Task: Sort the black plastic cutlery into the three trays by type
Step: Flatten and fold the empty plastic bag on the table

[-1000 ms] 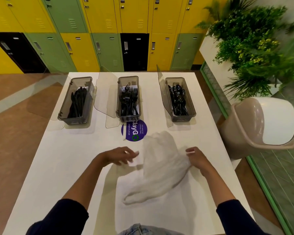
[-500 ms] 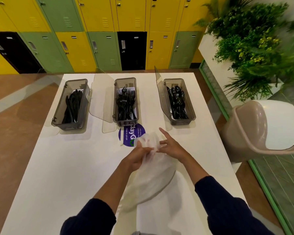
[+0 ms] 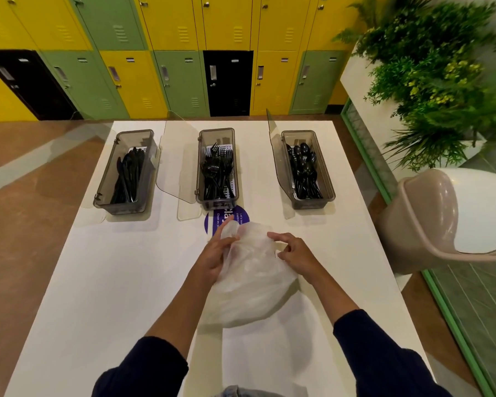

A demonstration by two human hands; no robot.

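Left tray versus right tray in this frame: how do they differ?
The left tray holds knives; the right tray holds spoons. The right tray's lid stands steeply along its left side, while the left tray's lid lies folded out lower to its left, faintly visible. Both are smoky, clear, long boxes, open, on the white table; neither is touched, as the left hand and right hand hold the plastic bag.

Table (image 3: 98,282): three trays in a row across the far end. Left tray (image 3: 121,209) holds knives (image 3: 128,176), middle tray (image 3: 216,204) forks (image 3: 216,173), right tray (image 3: 312,203) spoons (image 3: 304,170). Bag (image 3: 249,282) at centre, nearer than the middle tray, partly over a sticker (image 3: 209,224); left hand (image 3: 215,253) and right hand (image 3: 295,253) on its flanks. Bin (image 3: 441,219) right of table. Lockers (image 3: 184,53) behind.
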